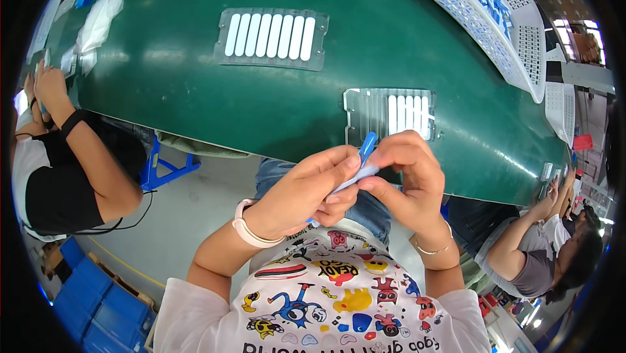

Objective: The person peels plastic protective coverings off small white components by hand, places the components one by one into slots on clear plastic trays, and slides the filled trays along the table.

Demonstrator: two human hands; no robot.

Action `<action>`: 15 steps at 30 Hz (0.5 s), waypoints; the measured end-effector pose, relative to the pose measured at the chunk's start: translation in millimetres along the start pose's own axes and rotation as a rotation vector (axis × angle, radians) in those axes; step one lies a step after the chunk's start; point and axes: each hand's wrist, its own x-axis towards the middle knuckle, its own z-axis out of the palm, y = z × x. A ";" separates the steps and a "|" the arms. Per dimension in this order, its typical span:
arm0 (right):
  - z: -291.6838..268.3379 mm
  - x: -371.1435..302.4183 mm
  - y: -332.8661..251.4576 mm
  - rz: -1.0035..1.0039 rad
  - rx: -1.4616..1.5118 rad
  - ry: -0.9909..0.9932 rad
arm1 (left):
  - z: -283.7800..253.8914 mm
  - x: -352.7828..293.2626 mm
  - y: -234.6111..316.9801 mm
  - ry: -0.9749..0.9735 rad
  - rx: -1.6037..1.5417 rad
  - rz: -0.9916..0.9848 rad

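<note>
My left hand [319, 187] is closed round a slim blue stick-like piece [368, 147], whose rounded end points up past the fingertips. Across it lies a pale, bluish-white strip [355, 179], also in the left fingers. Thumb and forefinger of my right hand [411, 180] pinch at the strip's right end; the fingertips partly hide it. Just beyond the hands, a clear slotted tray [366, 108] holds several white rounded strips [409, 112] in its right part, while its left slots are bare.
Farther off lies a second clear tray [222, 53] filled with white strips on the green table [176, 92]. A white perforated basket [482, 37] of blue-and-white pieces stands far right. Plastic bags [102, 17] lie far left. Co-workers sit left [91, 164] and right [521, 249].
</note>
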 end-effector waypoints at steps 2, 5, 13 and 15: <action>-3.7 8.1 -1.8 -0.200 -0.101 -0.048 | 0.1 3.2 3.4 -0.011 -0.038 -0.041; -0.9 13.8 -11.0 -0.037 0.032 -0.050 | -9.5 6.2 4.2 -0.119 -0.196 -0.215; -6.4 21.8 -29.8 0.360 0.391 0.063 | -21.8 14.7 -6.2 -0.428 -0.692 -0.339; -10.7 20.4 -29.3 0.368 0.289 0.045 | -19.7 14.4 -5.4 -0.412 -0.654 -0.323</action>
